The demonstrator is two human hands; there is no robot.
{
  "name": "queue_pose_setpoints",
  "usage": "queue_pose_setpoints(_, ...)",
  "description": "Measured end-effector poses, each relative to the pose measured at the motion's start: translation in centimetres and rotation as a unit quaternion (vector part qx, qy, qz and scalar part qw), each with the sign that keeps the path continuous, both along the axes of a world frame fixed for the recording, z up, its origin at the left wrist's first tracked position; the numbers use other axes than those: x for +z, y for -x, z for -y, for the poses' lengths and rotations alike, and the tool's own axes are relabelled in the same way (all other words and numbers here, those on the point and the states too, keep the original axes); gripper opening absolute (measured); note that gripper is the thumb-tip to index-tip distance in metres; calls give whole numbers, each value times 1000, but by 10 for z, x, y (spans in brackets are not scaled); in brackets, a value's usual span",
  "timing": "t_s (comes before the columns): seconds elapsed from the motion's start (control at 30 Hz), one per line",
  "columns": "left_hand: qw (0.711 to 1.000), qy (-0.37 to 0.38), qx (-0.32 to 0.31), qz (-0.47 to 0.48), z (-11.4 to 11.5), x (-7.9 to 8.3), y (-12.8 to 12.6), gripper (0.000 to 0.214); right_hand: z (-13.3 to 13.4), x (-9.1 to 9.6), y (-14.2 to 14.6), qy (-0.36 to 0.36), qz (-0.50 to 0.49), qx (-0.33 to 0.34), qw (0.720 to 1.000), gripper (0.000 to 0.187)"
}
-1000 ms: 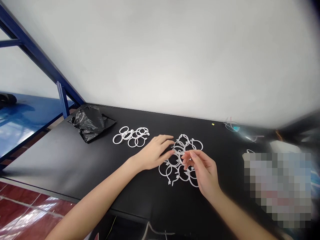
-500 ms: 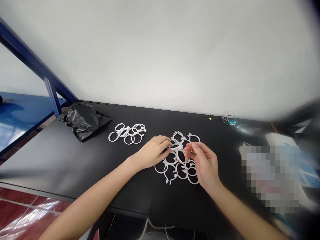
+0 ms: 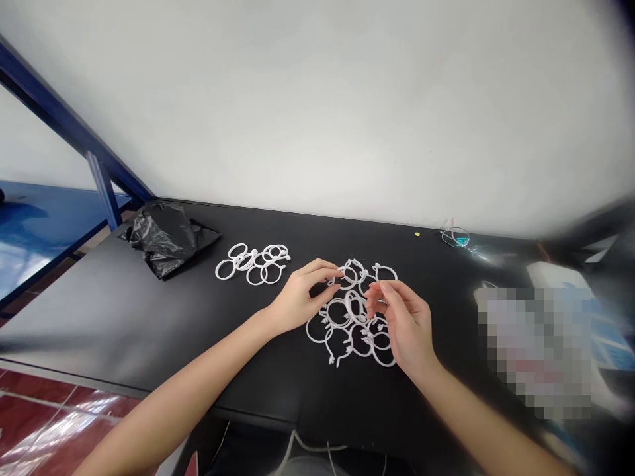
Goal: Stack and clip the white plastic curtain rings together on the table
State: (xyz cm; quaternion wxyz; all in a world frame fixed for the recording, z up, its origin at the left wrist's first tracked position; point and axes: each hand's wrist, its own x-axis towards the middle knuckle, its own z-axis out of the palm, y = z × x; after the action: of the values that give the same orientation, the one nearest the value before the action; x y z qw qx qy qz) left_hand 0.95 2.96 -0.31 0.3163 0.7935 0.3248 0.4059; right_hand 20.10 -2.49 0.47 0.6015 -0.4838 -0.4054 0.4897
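Several thin white plastic rings (image 3: 338, 344), some with gaps and small clasp-like ends, lie in a loose overlapping pile between my hands. My left hand (image 3: 310, 291) hovers at the pile's left edge, thumb and fingers apart, its fingertips close to a ring at the back. Over the right side of the pile, my right hand (image 3: 407, 324) is closed, thumb against curled fingers. A tilted white ring (image 3: 355, 308) shows at its fingertips; the exact grip is partly hidden. Farther left lies a second, smaller group of white rings (image 3: 256, 275).
A crumpled black plastic bag (image 3: 166, 238) lies at the table's back left. Eyeglasses (image 3: 455, 238) rest near the wall at the back right. A blurred-out package (image 3: 540, 357) occupies the right side of the black table (image 3: 188, 317). A blue metal frame (image 3: 104, 188) stands at left.
My left hand has lifted slightly, and its thumb and fingers have parted from the rings in the pile's middle. A ring by my right fingertips has tilted. My right hand has barely moved.
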Motion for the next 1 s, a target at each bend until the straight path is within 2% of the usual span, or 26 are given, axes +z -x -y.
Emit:
queue_pose_setpoints(0.23, 994, 80, -9, 73, 1, 1, -1, 25, 0, -2, 1, -5, 21, -4, 1000, 17)
queue_pose_setpoints(0.33, 980, 154, -17, 126, 2, 2, -2, 22, 0, 0, 1, -10, 63, -8, 998, 12)
queue_pose_setpoints(0.5, 949, 253, -35, 186, 7, 8, -5, 21, -1, 2, 4, -20, 91, 18, 996, 17)
queue_pose_setpoints(0.7, 941, 271, -51, 199, 13, 13, -9, 31, 2, 5, 8, 6, 87, 50, 995, 17)
queue_pose_setpoints(0.9, 957, 237, -46, 161, 14, 14, -8, 19, 1, 6, 7, -4, 64, 41, 997, 16)
queue_pose_setpoints(1.0, 954, 245, -46, 164, 13, 14, -7, 19, 2, 4, 7, -16, 46, 55, 997, 15)
